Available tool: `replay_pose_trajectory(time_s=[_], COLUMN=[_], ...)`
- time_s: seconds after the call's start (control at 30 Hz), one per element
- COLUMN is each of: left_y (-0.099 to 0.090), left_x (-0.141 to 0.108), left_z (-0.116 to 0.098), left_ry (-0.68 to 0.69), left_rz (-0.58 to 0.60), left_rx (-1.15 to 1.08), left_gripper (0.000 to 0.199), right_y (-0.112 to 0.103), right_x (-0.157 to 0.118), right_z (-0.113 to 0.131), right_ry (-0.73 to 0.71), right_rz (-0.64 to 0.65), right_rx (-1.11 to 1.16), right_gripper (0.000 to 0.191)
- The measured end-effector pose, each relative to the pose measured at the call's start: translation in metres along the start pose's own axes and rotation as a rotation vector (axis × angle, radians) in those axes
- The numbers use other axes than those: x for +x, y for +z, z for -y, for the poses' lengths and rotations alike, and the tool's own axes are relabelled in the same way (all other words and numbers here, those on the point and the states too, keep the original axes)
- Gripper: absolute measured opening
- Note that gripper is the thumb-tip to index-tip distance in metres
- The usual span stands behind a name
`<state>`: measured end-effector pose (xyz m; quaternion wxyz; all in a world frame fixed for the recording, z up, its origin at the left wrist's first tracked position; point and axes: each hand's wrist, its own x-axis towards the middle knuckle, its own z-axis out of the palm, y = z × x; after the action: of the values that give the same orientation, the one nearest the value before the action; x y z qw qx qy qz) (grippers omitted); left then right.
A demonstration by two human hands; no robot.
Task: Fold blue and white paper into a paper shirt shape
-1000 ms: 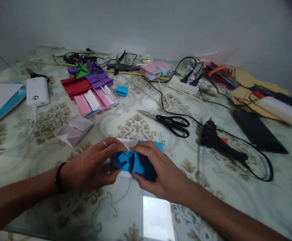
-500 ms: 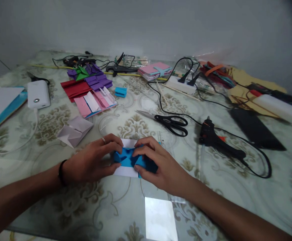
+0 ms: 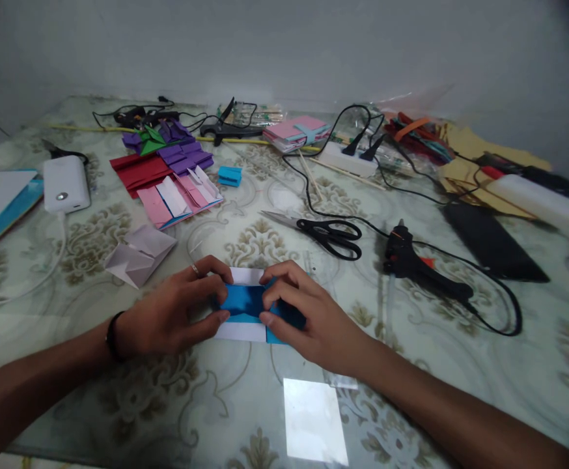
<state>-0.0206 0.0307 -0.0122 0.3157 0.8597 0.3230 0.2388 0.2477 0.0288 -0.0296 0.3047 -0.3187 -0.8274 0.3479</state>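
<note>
A folded piece of blue and white paper (image 3: pixel 243 303) lies on the table near the front, between my two hands. My left hand (image 3: pixel 187 306) pinches its left side, fingertips on the blue upper fold and thumb at the lower edge. On the other side my right hand (image 3: pixel 308 312) grips the paper with curled fingers and thumb, covering much of its right part. The blue middle strip looks fairly flat between white bands above and below. Left of my hands rests a folded pale grey paper (image 3: pixel 140 254). Scissors (image 3: pixel 321 233) with black handles lie beyond my right hand.
A black glue gun (image 3: pixel 424 273) with its cord is at the right, near a black flat object (image 3: pixel 494 241). Folded red, purple and pink papers (image 3: pixel 180 198) lie back left, beside a small blue piece (image 3: pixel 230 176). A white power bank (image 3: pixel 66 184) and a power strip (image 3: pixel 347 159) stand farther out.
The blue strip, crumpled and raised between my fingers before, is now spread flatter. My fingertips have moved slightly apart. The whole view has shifted a little.
</note>
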Motion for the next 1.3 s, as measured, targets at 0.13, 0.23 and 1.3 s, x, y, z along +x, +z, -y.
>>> replay_pose_trajectory(time_s=[0.13,0.23,1.3], left_y=[-0.002,-0.003,0.003], left_x=[0.001,0.002,0.002], left_z=[-0.003,-0.004,-0.001], left_ry=[0.012,0.026,0.095], left_rz=[0.007,0.010,0.123], left_rx=[0.001,0.003,0.132], left_gripper=[0.009,0.013,0.008], right_y=[-0.001,-0.002,0.005], right_x=[0.000,0.000,-0.003], right_z=[0.001,0.000,-0.002], right_ry=[0.013,-0.012,-0.167], right_rz=[0.010,0.009,0.123], right_rx=[0.024,0.052,-0.233], right_gripper=[0.008,0.019,0.018])
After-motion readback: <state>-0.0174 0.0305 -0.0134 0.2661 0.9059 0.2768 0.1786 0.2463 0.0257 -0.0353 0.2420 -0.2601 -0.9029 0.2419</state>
